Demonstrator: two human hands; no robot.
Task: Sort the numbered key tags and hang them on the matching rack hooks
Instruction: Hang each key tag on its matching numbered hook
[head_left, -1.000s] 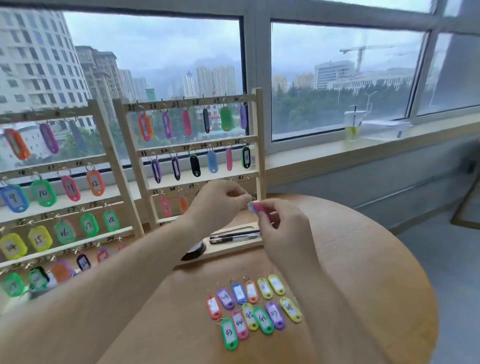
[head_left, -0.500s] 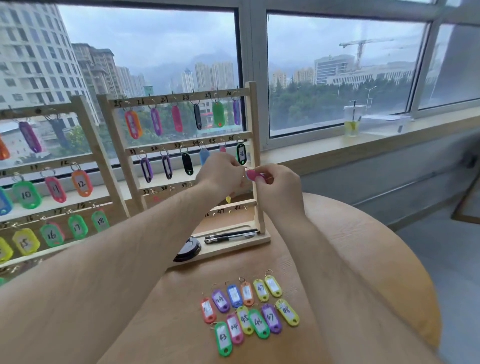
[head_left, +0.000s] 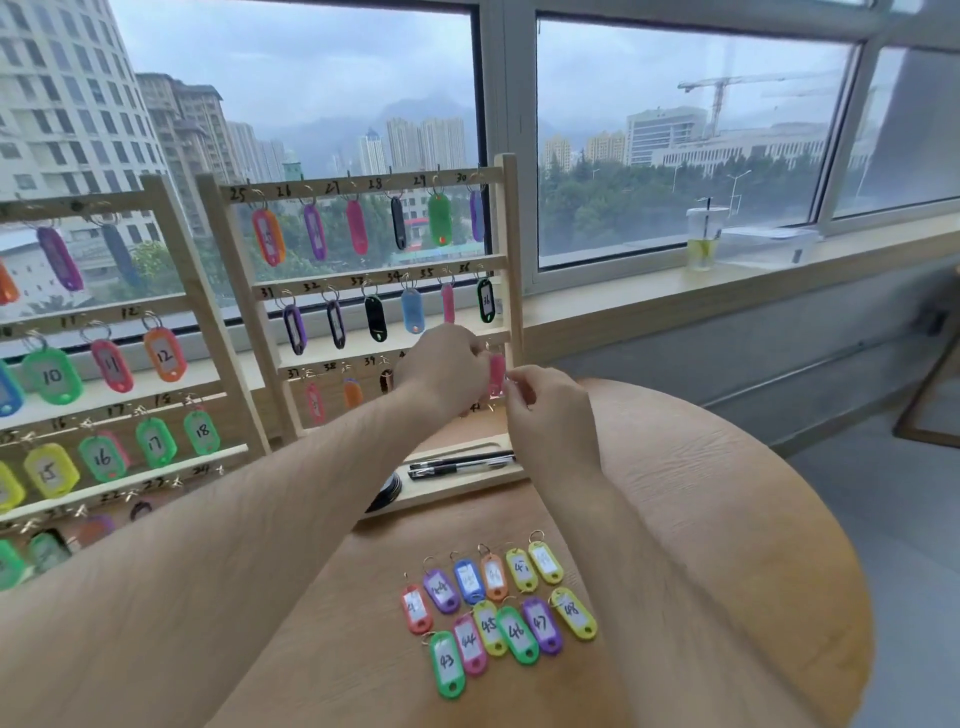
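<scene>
My left hand (head_left: 447, 364) pinches the pink tag (head_left: 497, 375) by its top at the right rack's (head_left: 511, 234) third rail, and my right hand (head_left: 545, 402) pinches its lower end. I can't see the hook: miss it and the tag drops.

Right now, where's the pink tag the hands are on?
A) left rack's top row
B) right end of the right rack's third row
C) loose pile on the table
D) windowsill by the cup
B: the left hand and right hand pinch the pink tag beside the right post of the right rack, one row below black tag 36.
</scene>
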